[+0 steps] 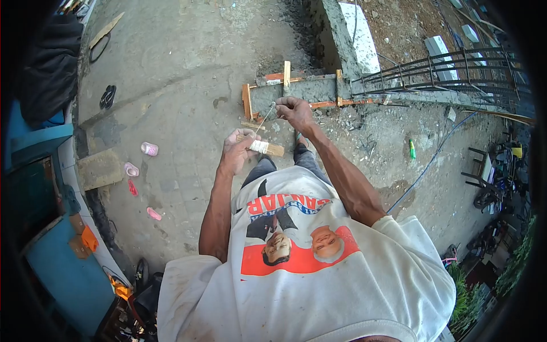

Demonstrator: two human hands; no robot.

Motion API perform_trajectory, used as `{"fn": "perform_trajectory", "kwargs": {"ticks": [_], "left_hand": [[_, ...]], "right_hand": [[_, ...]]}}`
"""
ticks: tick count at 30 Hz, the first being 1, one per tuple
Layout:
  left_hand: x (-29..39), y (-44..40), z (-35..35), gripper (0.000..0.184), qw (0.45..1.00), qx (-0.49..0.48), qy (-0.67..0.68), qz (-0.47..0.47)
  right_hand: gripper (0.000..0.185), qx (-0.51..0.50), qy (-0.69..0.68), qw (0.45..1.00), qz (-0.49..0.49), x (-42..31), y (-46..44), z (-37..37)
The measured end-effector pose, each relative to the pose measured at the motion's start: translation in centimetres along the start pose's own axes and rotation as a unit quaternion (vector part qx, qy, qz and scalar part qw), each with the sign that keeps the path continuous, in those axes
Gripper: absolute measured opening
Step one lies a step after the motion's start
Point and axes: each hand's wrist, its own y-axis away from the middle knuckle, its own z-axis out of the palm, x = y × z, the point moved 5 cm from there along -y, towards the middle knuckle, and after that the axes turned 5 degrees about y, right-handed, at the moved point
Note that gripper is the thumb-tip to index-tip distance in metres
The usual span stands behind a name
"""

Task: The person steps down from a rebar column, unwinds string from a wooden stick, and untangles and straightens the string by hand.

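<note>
My left hand (237, 149) is closed around a small piece of wood (276, 150) with white string (259, 146) wound about its middle. A length of that string runs up taut from the wood to my right hand (293, 112), whose fingers are pinched on its end. Both hands are in front of my body, the right one farther out and higher in the view. Beyond the right hand lies a wooden formwork (247, 101) filled with wet grey concrete (310, 91).
A rebar cage (439, 73) extends right from the formwork beside a low wall (336, 43). A blue hose (436, 154) crosses the ground near a green bottle (412, 149). Dark sandals (107, 97) and pink shoes (131, 169) lie at left, near a blue wall (68, 273).
</note>
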Motion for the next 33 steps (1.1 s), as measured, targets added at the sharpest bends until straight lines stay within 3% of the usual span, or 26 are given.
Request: {"fn": "perform_trajectory", "kwargs": {"ticks": [7, 9, 22, 28, 31, 33], "left_hand": [[1.7, -1.9, 0.4, 0.030, 0.997, -0.034, -0.059, -0.031], [2.2, -2.6, 0.9, 0.033, 0.996, -0.042, -0.068, -0.040], [3.4, -5.2, 4.3, 0.038, 0.981, -0.051, -0.178, -0.064], [3.3, -5.6, 6.2, 0.046, 0.966, -0.040, -0.250, -0.049], [3.0, -5.6, 6.5, 0.049, 0.965, -0.039, -0.253, -0.051], [3.0, -5.6, 6.6, 0.047, 0.964, -0.027, -0.261, -0.044]], "right_hand": [[0.016, 0.036, 0.079, 0.996, -0.002, -1.4, -0.1, -0.5], [0.016, 0.043, 0.140, 0.988, -0.056, -2.2, 0.3, -0.6], [0.015, 0.004, 0.063, 0.988, -0.139, -1.1, -0.6, -0.7], [0.014, 0.008, 0.149, 0.975, -0.162, -2.6, -0.3, -0.8], [0.015, 0.019, 0.196, 0.956, -0.218, -2.6, -0.8, -0.7], [0.016, 0.073, 0.277, 0.891, -0.352, -3.3, -1.2, -1.2]]}}
